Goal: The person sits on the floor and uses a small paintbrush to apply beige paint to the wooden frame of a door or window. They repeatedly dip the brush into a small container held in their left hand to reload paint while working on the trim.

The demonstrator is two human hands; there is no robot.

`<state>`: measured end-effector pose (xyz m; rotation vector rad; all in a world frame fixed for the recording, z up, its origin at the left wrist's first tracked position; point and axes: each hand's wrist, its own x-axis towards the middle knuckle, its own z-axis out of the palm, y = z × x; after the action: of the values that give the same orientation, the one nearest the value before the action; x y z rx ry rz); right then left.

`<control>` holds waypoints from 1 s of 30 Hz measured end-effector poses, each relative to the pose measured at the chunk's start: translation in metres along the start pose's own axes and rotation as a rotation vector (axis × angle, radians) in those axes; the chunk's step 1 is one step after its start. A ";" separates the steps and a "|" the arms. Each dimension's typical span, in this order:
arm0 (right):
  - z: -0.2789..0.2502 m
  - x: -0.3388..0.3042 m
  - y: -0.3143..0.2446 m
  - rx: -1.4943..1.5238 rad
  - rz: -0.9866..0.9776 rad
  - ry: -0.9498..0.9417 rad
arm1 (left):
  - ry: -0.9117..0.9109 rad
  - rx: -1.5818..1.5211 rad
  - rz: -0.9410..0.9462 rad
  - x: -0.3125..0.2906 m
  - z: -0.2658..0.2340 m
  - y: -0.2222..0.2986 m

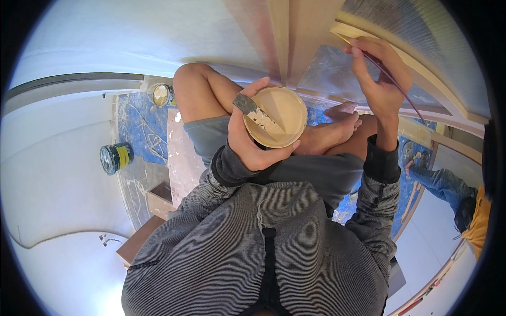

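My left hand (252, 139) is wrapped round a round tub of beige paint (287, 113), tilted up in front of my lap. A flat, paint-smeared strip (258, 113), dark grey at its outer end, lies across the tub's rim; its kind is unclear. Raised at the upper right, my right hand (382, 71) pinches a thin paintbrush (392, 81) with a dark red handle. The brush's tip is at or close to the pale wooden edge (363, 36) of a framed panel; whether it touches I cannot tell.
To the left, a dark bucket with a yellow label (117, 158) and an open can (162, 95) stand near a blue floor covering (138, 126). A brown box (139, 239) sits behind. Another person in jeans (443, 181) is at the right. A wooden post (300, 37) rises ahead.
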<state>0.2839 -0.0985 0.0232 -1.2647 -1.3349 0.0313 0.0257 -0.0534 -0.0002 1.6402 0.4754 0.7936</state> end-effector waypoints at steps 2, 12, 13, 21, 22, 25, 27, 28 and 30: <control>0.001 0.000 -0.002 0.011 -0.001 0.017 | 0.002 0.003 0.004 0.000 0.000 0.000; 0.003 -0.005 -0.001 -0.057 0.024 0.061 | -0.008 -0.009 0.004 0.000 -0.001 0.000; 0.005 -0.005 -0.002 -0.065 0.018 0.070 | -0.009 -0.019 0.004 0.001 0.000 0.000; 0.005 -0.031 -0.008 -0.021 0.105 0.295 | -0.010 0.003 0.003 0.002 0.000 -0.002; 0.005 -0.039 -0.013 0.020 0.188 0.321 | -0.011 -0.002 0.007 0.003 0.000 -0.003; 0.008 -0.064 -0.039 0.123 0.402 0.345 | -0.022 -0.007 0.002 0.002 0.001 -0.005; 0.012 -0.074 -0.058 0.169 0.499 0.280 | -0.028 -0.045 0.003 0.004 0.003 -0.006; 0.015 -0.077 -0.065 0.155 0.451 0.239 | -0.032 -0.066 0.003 0.004 0.004 -0.007; 0.018 -0.081 -0.077 0.124 0.354 0.160 | -0.051 -0.095 0.008 0.006 0.005 -0.007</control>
<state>0.1969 -0.1698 0.0155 -1.3534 -0.9467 0.2525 0.0340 -0.0510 -0.0062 1.5712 0.3895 0.7677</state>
